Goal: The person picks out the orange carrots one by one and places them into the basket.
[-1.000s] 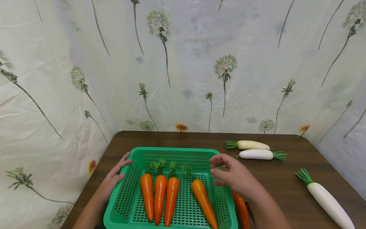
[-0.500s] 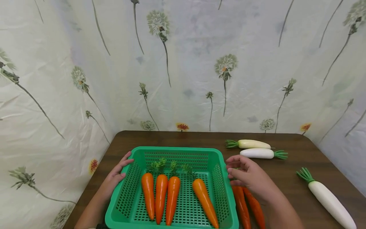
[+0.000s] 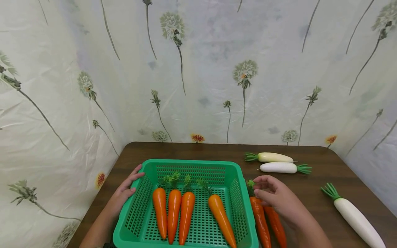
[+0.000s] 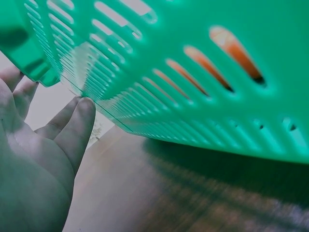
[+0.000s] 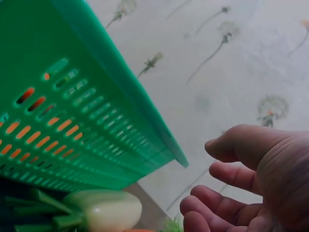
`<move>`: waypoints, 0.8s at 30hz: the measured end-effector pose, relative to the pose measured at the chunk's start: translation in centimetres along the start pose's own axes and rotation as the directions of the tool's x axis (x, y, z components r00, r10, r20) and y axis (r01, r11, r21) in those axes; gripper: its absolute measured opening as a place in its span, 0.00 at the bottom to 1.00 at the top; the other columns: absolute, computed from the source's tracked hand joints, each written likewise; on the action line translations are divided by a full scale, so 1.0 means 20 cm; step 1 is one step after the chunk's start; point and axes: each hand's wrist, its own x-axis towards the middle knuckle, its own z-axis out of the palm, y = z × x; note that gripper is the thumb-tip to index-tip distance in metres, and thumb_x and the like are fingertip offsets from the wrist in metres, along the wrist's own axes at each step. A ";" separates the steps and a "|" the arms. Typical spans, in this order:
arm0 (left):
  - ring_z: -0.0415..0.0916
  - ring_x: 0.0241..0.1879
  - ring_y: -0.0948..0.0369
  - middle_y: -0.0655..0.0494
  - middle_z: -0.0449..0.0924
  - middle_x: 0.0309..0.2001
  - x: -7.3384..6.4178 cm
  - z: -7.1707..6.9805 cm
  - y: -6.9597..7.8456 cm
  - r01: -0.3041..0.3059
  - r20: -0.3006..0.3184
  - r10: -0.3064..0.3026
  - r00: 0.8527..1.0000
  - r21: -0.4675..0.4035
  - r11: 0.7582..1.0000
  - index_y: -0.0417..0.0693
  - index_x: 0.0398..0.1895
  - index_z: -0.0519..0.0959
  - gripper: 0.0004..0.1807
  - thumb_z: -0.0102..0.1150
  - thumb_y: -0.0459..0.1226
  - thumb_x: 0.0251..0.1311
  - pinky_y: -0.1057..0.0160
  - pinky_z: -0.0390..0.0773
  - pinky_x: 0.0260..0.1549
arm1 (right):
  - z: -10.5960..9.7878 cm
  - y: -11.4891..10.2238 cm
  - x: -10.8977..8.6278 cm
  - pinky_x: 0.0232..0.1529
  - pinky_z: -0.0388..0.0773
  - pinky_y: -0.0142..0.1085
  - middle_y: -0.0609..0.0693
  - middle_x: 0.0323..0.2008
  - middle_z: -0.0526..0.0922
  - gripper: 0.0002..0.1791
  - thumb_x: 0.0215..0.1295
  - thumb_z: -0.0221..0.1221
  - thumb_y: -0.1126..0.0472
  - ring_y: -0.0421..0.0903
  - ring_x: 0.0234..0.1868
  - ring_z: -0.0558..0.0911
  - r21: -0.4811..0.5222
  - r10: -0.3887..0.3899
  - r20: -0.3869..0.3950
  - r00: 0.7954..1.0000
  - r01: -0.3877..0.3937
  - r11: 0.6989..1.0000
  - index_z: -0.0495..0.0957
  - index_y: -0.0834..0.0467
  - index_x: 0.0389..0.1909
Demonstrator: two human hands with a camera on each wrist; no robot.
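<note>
Clearly, the right hand (image 3: 274, 193) is loose beside a leafy top (image 3: 250, 184)

In the head view, the green basket (image 3: 192, 161) sits on the near part of the dark table (image 3: 217, 148), holding four carrots (image 3: 187, 215): three grouped left, one apart on the right. The left hand (image 3: 125, 189) rests relaxed fingers at its left rim. Just right of the basket lie two outer carrots (image 3: 261, 222), thick ends far, tips pointing near. The right hand's fingers are gently bent, thumb apart, seemingly gripping nothing. Their tips are just right of the left carrot's leafy top, close above the thick ends; whether they touch the leaves, I cannot tell. For a sure hold, pinching the thick shoulder below the leaves would probably serve better than the flimsy-looking greenery, and the left hand should keep the basket from sliding.

In the left wrist view, that hand's fingers are fairly straight outside the slotted wall, curled round nothing. Orange shows through the slots.

In the right wrist view, a clear gap separates thumb and fingers, with nothing between them. A bit of the leaves shows just below and left of the fingertips. The basket wall rises to the left; below it, a pale root (image 5: 113, 210) with green stalks could hinder a low approach.
</note>
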 end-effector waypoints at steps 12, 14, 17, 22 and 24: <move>0.47 0.79 0.77 0.61 0.44 0.86 0.00 0.00 0.00 -0.010 0.004 0.010 1.000 0.013 1.000 0.20 0.73 0.58 0.25 0.32 0.26 0.78 0.75 0.64 0.67 | -0.04 0.09 -0.03 0.46 0.82 0.44 0.65 0.65 0.74 0.30 0.76 0.61 0.57 0.53 0.57 0.81 -0.056 -0.007 -0.030 1.000 0.005 0.998 0.65 0.64 0.72; 0.47 0.79 0.77 0.61 0.44 0.86 0.00 0.00 0.00 -0.014 0.000 0.014 1.000 0.020 1.000 0.20 0.73 0.58 0.25 0.32 0.26 0.78 0.75 0.63 0.67 | -0.05 0.10 -0.03 0.47 0.82 0.44 0.65 0.65 0.75 0.29 0.76 0.62 0.56 0.55 0.58 0.81 -0.078 -0.006 -0.040 0.999 0.003 0.997 0.66 0.64 0.71; 0.46 0.79 0.78 0.61 0.44 0.86 0.00 0.00 0.00 -0.013 -0.004 0.014 1.000 0.030 0.999 0.20 0.73 0.58 0.25 0.32 0.26 0.78 0.76 0.61 0.68 | -0.07 0.12 -0.03 0.48 0.82 0.43 0.65 0.66 0.75 0.29 0.75 0.63 0.55 0.57 0.61 0.81 -0.122 -0.002 -0.060 0.998 -0.005 0.993 0.67 0.63 0.70; 0.46 0.79 0.78 0.62 0.44 0.86 0.00 0.00 0.00 -0.016 0.000 0.016 1.000 0.030 0.999 0.20 0.73 0.58 0.25 0.31 0.26 0.78 0.76 0.61 0.68 | -0.09 0.14 -0.05 0.49 0.82 0.43 0.65 0.66 0.75 0.30 0.74 0.64 0.54 0.59 0.61 0.81 -0.167 -0.013 -0.084 0.996 -0.002 0.986 0.68 0.62 0.70; 0.46 0.79 0.78 0.61 0.44 0.86 0.00 0.00 0.00 -0.021 0.000 0.021 1.000 0.031 0.999 0.20 0.73 0.58 0.24 0.31 0.25 0.78 0.76 0.61 0.68 | -0.10 0.15 -0.06 0.49 0.82 0.43 0.65 0.66 0.75 0.30 0.73 0.64 0.55 0.59 0.61 0.81 -0.191 -0.018 -0.093 0.995 0.000 0.982 0.68 0.62 0.70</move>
